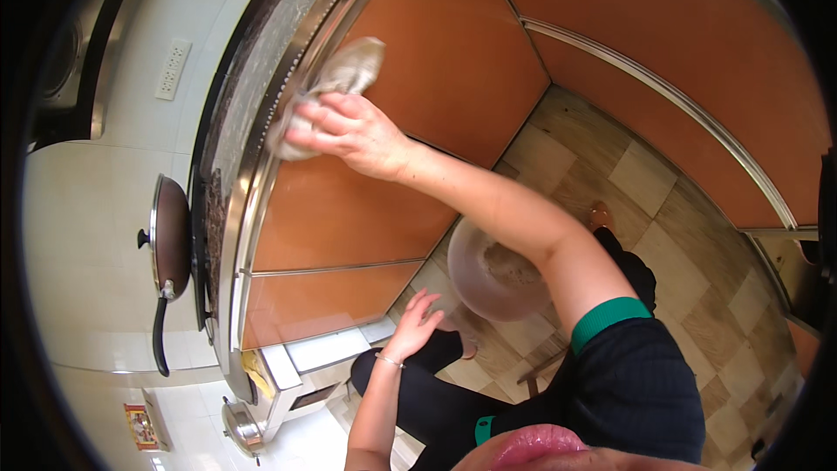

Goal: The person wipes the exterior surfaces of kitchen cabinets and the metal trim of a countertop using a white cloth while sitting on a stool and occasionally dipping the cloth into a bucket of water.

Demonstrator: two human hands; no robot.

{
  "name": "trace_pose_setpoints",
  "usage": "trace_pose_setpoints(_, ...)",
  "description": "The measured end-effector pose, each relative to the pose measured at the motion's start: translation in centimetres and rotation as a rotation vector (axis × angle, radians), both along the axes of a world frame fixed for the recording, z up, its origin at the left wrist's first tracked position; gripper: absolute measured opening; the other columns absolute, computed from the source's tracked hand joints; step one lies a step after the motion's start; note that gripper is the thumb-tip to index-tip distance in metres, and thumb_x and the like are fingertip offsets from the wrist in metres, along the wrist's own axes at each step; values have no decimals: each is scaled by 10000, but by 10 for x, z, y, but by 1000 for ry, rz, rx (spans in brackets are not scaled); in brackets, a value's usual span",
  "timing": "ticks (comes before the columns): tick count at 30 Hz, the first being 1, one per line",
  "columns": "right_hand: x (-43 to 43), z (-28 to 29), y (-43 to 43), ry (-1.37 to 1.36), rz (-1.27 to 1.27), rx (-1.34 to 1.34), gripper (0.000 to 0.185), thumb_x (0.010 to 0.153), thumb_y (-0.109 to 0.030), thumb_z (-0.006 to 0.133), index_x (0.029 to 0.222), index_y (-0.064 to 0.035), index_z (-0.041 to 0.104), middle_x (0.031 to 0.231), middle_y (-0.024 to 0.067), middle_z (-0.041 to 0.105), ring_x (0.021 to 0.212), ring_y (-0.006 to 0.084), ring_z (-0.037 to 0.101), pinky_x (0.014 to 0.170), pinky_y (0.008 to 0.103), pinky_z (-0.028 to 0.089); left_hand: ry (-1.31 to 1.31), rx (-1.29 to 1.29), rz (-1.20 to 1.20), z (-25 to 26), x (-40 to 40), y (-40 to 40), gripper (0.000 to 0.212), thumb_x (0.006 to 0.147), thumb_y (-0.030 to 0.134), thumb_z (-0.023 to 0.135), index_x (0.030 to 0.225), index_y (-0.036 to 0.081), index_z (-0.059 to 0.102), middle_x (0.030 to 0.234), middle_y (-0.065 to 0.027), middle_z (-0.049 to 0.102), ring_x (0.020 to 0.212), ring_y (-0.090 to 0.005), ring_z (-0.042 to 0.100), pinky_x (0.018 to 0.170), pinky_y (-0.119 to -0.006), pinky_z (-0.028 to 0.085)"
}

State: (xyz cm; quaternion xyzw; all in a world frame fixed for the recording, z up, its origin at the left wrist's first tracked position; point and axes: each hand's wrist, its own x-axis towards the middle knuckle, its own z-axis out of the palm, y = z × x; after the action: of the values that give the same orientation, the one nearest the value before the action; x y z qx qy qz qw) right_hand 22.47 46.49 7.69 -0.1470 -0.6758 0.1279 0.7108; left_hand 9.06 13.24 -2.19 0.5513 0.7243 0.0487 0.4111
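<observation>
My right hand (356, 134) reaches out and grips a pale, damp-looking cloth (353, 65). The cloth lies against the metal trim (258, 176) along the front edge of the counter and overlaps the top of an orange cabinet door (438, 52). Motion blurs the fingers and the cloth. My left hand (418, 327), with a bracelet at its wrist, hangs above my bent knee, empty and with fingers apart. Between my legs a translucent plastic basin (471, 275) stands on the floor, holding some murky water; my right forearm hides part of it.
A lidded brown frying pan (173, 235) sits on the stove beyond the counter edge. A steel pot (242, 428) stands farther off. Yellow cloth (258, 373) shows near a white drawer unit (327, 350). More orange cabinets (686, 26) rise on the right above the tiled floor (644, 176).
</observation>
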Motion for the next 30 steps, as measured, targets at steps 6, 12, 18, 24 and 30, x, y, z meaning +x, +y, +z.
trace_pose_setpoints(6,116,34,116,170,-422,-97,253,761,-24,672,1001,-103,661,980,157,656,920,333,626,773,432,512,-98,2,-209,22,30,39,449,967,276,622,1372,105,530,1540,-228,341,1427,-359,354,1135,-423,348)
trace_pose_setpoints(12,109,22,124,79,-486,-322,233,700,33,669,895,-95,682,854,106,663,844,316,629,724,406,509,-112,-49,-355,-6,22,61,458,978,288,603,1382,89,517,1526,-225,358,1407,-365,371,1136,-413,345)
trace_pose_setpoints(18,47,0,58,-136,-540,352,373,661,-144,695,1024,-221,669,1062,14,625,1074,235,577,933,388,443,-111,-78,-442,-21,43,63,470,961,255,613,1382,73,509,1524,-232,359,1392,-385,382,1127,-433,356)
trace_pose_setpoints(24,140,40,143,218,-743,-95,297,835,-90,606,1121,-28,552,1087,232,597,1038,440,543,907,510,445,34,32,-602,-19,46,58,477,934,226,636,1357,38,517,1516,-249,363,1278,-389,495,1072,-430,410)
trace_pose_setpoints(30,106,18,125,62,-463,287,399,800,-134,574,1167,21,549,1103,226,597,1059,386,576,904,462,481,-45,-41,-628,-20,54,55,476,926,222,644,1343,29,521,1500,-261,377,1311,-411,467,1085,-440,401)
